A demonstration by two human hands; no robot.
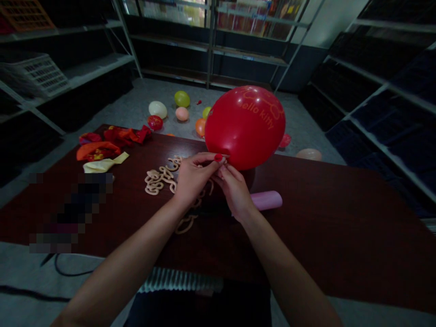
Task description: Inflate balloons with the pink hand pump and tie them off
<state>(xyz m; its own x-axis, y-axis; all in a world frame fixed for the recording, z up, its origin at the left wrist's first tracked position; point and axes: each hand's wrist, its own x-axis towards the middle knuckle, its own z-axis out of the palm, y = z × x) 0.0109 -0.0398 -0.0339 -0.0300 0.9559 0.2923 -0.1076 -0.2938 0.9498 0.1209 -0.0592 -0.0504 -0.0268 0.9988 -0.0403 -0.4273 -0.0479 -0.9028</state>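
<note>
"What's in the hands?"

"A red balloon point(245, 128), blown up round and glossy, at about 12 o'clock from the wrists, just above the tabletop point(323, 218)."

"Any writing on it?"

"Yes, \"hello kitty\" in pale gold letters, with a cartoon outline around the words."

"How do the hands stand?"

"The left hand point(195, 178) and right hand point(234, 190) meet at the balloon's neck, fingers curled and pressed close, pinching it between them. Which fingertip holds what, I can't tell."

"What's near them?"

"Pale looped strips point(158, 179) lie at 10 o'clock, a pink cylinder point(266, 200) at 3 o'clock, and a heap of limp red and orange balloons point(98, 151) farther out at 10 o'clock."

"Containers?"

"A white slatted crate point(42, 75) sits on a shelf point(95, 63) at 10 o'clock, its contents unclear. More balloons point(182, 98) lie on the floor point(136, 100) at 12 o'clock."
</note>
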